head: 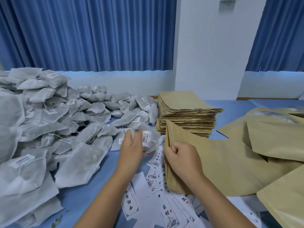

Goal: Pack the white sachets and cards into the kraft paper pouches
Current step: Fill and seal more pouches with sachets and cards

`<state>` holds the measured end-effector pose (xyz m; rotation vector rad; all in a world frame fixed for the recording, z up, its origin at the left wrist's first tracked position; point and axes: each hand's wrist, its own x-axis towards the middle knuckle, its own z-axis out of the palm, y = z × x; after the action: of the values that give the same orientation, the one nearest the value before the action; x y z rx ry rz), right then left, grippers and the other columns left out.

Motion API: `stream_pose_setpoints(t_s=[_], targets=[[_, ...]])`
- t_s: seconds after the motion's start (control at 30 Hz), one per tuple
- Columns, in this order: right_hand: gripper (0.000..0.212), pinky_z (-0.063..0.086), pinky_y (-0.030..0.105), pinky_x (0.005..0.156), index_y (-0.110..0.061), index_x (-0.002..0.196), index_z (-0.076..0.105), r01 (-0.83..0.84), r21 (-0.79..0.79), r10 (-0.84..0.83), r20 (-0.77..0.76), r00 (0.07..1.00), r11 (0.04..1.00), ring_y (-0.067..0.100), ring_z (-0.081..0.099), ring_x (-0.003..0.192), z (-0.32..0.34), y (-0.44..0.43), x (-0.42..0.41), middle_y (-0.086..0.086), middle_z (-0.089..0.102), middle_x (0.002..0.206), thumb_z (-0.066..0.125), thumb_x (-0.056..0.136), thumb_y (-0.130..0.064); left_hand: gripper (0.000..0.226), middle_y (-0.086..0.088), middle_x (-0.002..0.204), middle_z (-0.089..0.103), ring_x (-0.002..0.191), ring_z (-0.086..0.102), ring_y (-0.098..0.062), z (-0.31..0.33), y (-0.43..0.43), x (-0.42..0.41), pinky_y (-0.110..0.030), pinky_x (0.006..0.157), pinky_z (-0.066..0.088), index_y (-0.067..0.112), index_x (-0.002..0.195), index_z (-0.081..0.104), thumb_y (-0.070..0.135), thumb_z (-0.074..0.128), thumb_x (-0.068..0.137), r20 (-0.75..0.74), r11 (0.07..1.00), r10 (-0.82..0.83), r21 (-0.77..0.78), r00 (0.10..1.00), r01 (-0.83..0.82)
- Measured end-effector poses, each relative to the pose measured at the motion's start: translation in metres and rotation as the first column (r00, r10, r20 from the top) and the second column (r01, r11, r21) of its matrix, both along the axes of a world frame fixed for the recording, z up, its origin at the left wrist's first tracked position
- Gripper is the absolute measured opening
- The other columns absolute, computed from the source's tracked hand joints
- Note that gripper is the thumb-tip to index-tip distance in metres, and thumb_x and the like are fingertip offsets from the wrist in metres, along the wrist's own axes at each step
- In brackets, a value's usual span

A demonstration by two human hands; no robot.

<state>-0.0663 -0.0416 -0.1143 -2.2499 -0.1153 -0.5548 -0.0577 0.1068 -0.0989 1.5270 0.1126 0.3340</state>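
As the left hand [131,149] grips it, the sachet [155,139] shows a barcode [145,138]

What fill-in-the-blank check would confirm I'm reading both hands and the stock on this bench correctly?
1. The left hand holds a white ____ with a barcode label.
2. The right hand pinches the edge of a brown paper ____.
3. The printed cards lie loose on the ____ table.
Missing words: sachet; pouch; blue.
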Motion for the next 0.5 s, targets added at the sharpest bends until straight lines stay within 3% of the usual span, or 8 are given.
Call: stream_pose_setpoints(t_s=[0.07,0.17,0.27,0.37,0.5], targets=[[0.043,0.023,0.031,0.050,-0.019,0.052,0.026,0.005,0.029,-0.006,0.022,1.000,1.000,0.012,0.027,0.051,0.000,0.000,0.000,-0.005,0.027,0.048,0.059,0.081,-0.017,0.023,-0.002,0.067,0.069,0.071,0.071,-0.023,0.002,-0.013,-0.005,-0.043,0.071,0.060,0.006,0.091,0.052,0.027,0.047,0.099,-0.090,0.939,-0.225,-0.286,0.970,0.191],[0.042,0.024,0.032,0.051,-0.019,0.052,0.028,-0.013,0.104,0.010,0.026,1.000,0.994,0.012,0.028,0.051,-0.001,-0.003,0.004,-0.004,0.029,0.049,0.058,0.081,-0.014,0.037,-0.011,0.092,0.074,0.090,0.072,-0.024,0.004,-0.016,-0.008,-0.043,0.083,0.058,0.002,0.104,0.057,0.037,0.059,0.093,-0.048,0.783,-0.483,-0.472,0.875,0.406],[0.042,0.026,0.032,0.051,-0.019,0.051,0.030,-0.042,0.148,0.039,0.022,0.999,0.988,0.011,0.029,0.051,-0.002,-0.004,0.004,-0.005,0.030,0.049,0.058,0.081,-0.012,0.033,-0.007,0.079,0.071,0.084,0.071,-0.022,0.006,-0.009,-0.012,-0.048,0.094,0.053,0.003,0.096,0.053,0.029,0.069,0.083,-0.068,0.741,-0.561,-0.485,0.825,0.464],[0.043,0.024,0.032,0.050,-0.020,0.051,0.029,-0.033,0.158,0.028,0.036,0.999,0.987,0.008,0.026,0.048,-0.001,-0.003,0.005,-0.007,0.027,0.046,0.059,0.082,-0.013,0.043,-0.021,0.106,0.069,0.098,0.070,-0.032,0.009,-0.010,-0.013,-0.048,0.090,0.055,-0.007,0.119,0.052,0.019,0.066,0.088,-0.087,0.784,-0.485,-0.483,0.870,0.389],[0.043,0.023,0.032,0.049,-0.020,0.052,0.029,-0.035,0.163,0.026,0.054,0.998,0.986,0.008,0.026,0.048,0.001,-0.003,0.004,-0.007,0.028,0.047,0.058,0.083,-0.015,0.040,-0.019,0.095,0.072,0.096,0.070,-0.029,0.009,-0.011,-0.017,-0.039,0.083,0.058,-0.009,0.111,0.059,0.022,0.065,0.086,0.018,0.809,-0.475,-0.386,0.880,0.444]])
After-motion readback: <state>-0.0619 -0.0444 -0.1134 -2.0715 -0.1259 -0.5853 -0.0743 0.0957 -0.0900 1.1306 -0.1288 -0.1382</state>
